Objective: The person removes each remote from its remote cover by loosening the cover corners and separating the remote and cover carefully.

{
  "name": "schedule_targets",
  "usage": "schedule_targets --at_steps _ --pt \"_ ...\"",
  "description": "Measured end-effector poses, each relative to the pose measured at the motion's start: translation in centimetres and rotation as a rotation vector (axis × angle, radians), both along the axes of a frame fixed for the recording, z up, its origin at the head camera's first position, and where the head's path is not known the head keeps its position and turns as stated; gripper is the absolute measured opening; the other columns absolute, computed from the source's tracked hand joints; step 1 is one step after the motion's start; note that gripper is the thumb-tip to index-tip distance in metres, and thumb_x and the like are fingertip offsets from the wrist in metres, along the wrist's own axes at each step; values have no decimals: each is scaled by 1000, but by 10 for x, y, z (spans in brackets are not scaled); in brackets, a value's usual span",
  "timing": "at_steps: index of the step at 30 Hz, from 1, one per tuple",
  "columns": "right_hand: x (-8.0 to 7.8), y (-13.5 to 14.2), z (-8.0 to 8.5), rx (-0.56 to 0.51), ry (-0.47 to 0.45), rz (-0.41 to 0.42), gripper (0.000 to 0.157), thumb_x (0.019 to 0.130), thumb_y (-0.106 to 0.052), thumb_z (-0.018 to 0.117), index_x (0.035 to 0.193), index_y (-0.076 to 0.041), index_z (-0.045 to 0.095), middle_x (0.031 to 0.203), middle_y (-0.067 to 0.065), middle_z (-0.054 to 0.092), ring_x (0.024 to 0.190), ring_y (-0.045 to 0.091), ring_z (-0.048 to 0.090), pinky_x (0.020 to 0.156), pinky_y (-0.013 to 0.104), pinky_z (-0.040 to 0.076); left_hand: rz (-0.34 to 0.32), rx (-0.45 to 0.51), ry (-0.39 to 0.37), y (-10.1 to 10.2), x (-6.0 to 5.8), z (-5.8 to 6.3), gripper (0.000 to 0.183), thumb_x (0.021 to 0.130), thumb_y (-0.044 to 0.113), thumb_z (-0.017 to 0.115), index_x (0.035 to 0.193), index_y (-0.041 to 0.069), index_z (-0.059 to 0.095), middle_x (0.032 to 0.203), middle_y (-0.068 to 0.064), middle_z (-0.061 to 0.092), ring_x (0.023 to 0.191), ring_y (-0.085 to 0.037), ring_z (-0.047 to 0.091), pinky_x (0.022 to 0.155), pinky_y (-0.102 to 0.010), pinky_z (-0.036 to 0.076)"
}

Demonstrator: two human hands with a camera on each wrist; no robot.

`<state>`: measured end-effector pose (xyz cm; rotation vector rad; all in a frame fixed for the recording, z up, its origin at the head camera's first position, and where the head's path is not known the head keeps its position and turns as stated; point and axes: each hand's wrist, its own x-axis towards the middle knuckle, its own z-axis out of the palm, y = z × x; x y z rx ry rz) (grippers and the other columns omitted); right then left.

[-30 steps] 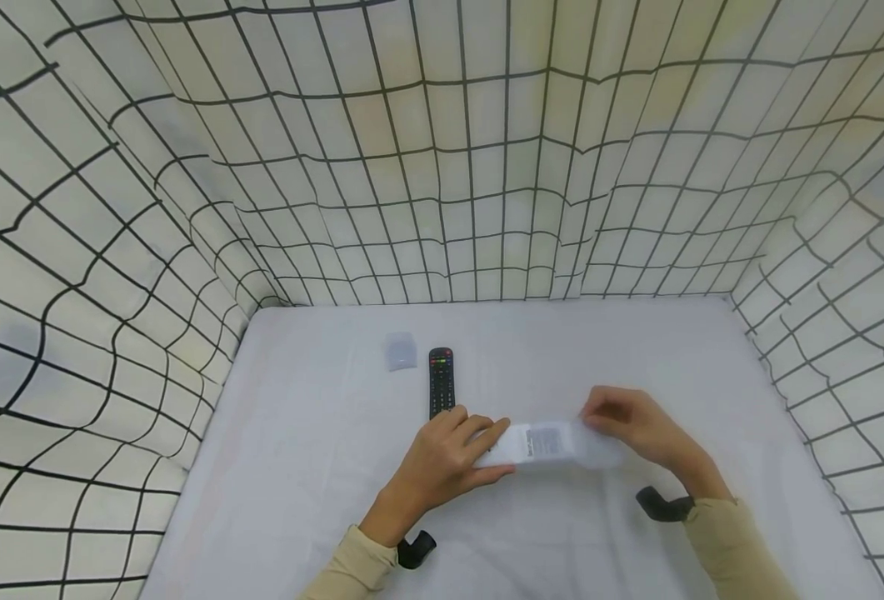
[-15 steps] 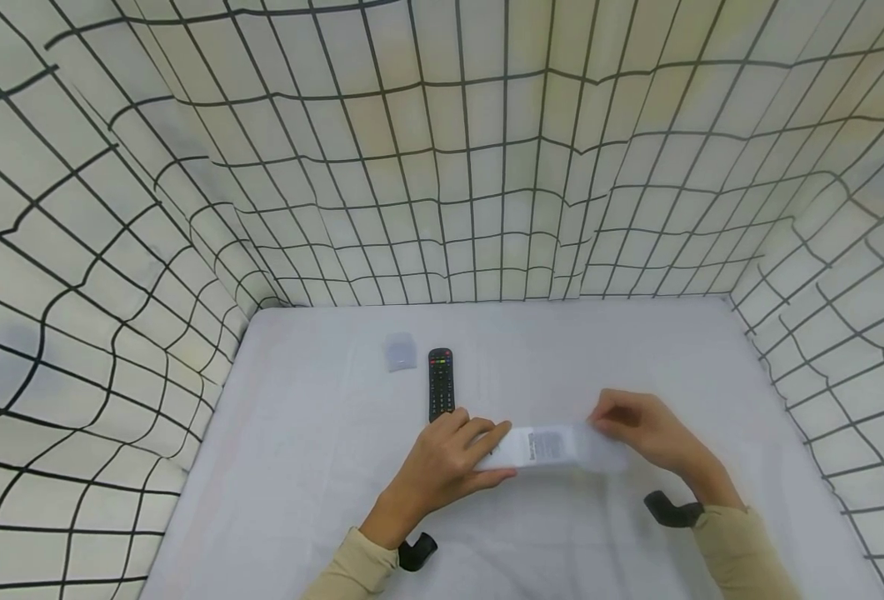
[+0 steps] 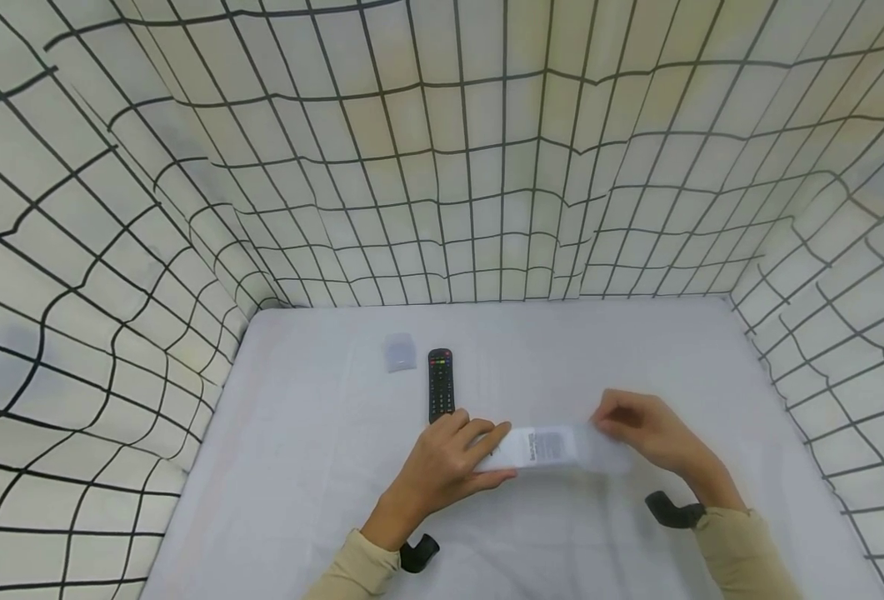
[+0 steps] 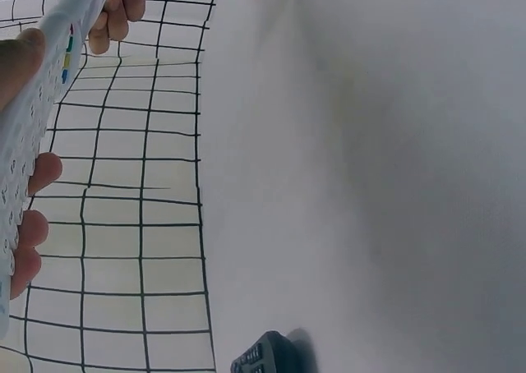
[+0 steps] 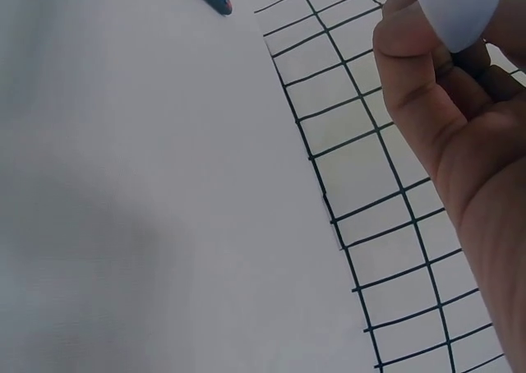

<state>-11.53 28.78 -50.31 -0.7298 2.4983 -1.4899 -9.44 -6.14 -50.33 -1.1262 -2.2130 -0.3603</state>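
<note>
My left hand [image 3: 452, 457] grips a white remote control [image 3: 518, 448] above the table, thumb on one face and fingertips on the other. A printed label on it faces the head camera. Its buttons, some coloured, show in the left wrist view, where the remote [image 4: 41, 102] runs along the left edge. A translucent plastic sleeve [image 3: 599, 450] extends from the remote's right end. My right hand [image 3: 647, 429] pinches the sleeve's far corner between thumb and index finger. In the right wrist view a whitish tip [image 5: 462, 16] shows between those fingers; how far the sleeve covers the remote cannot be told.
A black remote [image 3: 441, 379] lies on the white table [image 3: 322, 417], just beyond my left hand. Left of it lies a small, flat translucent packet [image 3: 400, 352]. White walls with a black grid [image 3: 486, 208] stand along the table's back and sides.
My right hand has shifted slightly right and toward me, still pinching the sleeve. The white remote and left hand have moved very slightly the same way. The black remote and packet stay put.
</note>
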Motion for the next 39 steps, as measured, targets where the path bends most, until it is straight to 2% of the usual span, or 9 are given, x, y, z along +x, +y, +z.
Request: schedule_targets --at_steps 11,17,21,24,28,32,36,39 --pt "-6 -9 -3 4 -38 -22 20 96 -1 69 102 -21 71 101 -4 72 93 0 65 84 21 57 35 9 3 2 1 -6 59 81 59 84 121 16 78 101 4 77 75 -11 55 63 -20 46" --pt "-7 -13 -4 -2 -45 -30 19 97 -3 69 107 -19 71 105 -3 72 99 4 67 88 21 57 50 14 9 3 1 -8 59 81 60 84 120 16 79 102 4 76 74 -11 55 63 -21 46" --pt "-4 -16 -4 13 -50 -70 16 99 -9 69 114 -15 70 111 -2 71 105 7 68 92 20 55 61 21 9 4 1 -9 60 80 60 84 120 16 78 102 3 76 74 -11 56 63 -21 46" --pt "0 -19 -5 38 -33 -119 17 100 -12 69 117 -15 70 115 -2 71 110 0 64 97 18 54 72 33 3 5 2 -10 60 80 59 85 120 15 78 102 3 76 75 -11 57 64 -22 47" --pt "6 -23 -7 82 51 -199 19 101 -10 67 117 -20 69 119 -1 72 114 -7 59 98 15 51 89 50 -18 8 2 -10 60 81 59 84 122 15 78 103 3 76 78 -11 59 65 -22 48" --pt "11 -31 -13 102 181 -296 23 100 -5 68 118 -20 69 120 -2 72 113 -4 59 96 8 45 107 58 -39 9 3 -10 61 81 58 84 123 15 77 104 2 76 81 -12 61 67 -23 50" --pt "17 -41 -19 64 302 -381 29 96 3 68 118 -16 69 118 0 72 108 2 59 96 5 40 119 58 -44 10 3 -11 61 81 58 85 123 14 77 103 2 76 81 -12 61 67 -23 50" --pt "22 -47 -23 8 368 -412 32 94 9 68 118 -11 70 117 3 71 107 4 59 96 6 40 122 59 -43 10 4 -12 61 80 58 85 122 14 77 103 2 76 81 -12 61 67 -23 50"
